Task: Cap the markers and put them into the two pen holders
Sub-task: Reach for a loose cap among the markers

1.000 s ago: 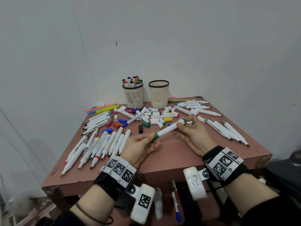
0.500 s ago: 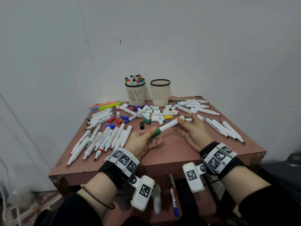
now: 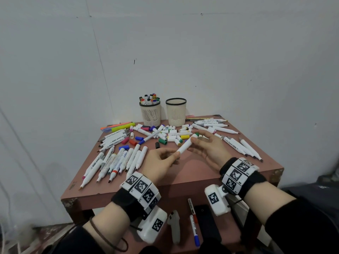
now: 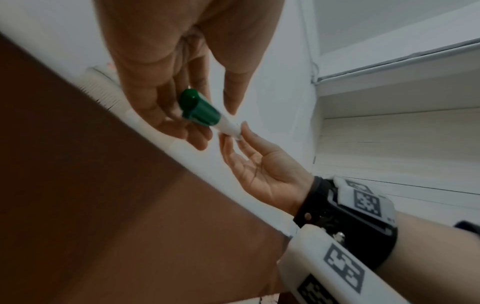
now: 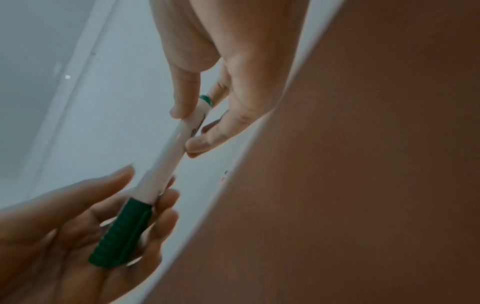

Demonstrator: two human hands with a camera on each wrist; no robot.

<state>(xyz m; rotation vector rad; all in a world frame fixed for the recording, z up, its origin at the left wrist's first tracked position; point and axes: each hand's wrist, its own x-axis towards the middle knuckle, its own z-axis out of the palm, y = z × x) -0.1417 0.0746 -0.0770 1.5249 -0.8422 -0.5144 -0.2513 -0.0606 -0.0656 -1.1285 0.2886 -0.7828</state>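
Pinching a white plastic marker with green cap (image 3: 186, 144) just in front of the black-rimmed beige mesh pen holder (image 3: 176, 114), the left hand (image 3: 157, 164) curls its fingers round the cap, which is more hidden than before; the right hand (image 3: 211, 147) pinches the tail. The barrel print is unreadable.

Plain room corner: bare white wall (image 3: 238, 52) (scuffed), small table (image 3: 192, 173).

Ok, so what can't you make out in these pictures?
- Inside of the black-rimmed pen holder: head view, its own wall hides it.
- The green cap: in the head view, fingers of the left hand cover it.
- Print on the held marker: too small in head view, blurred in right wrist view.
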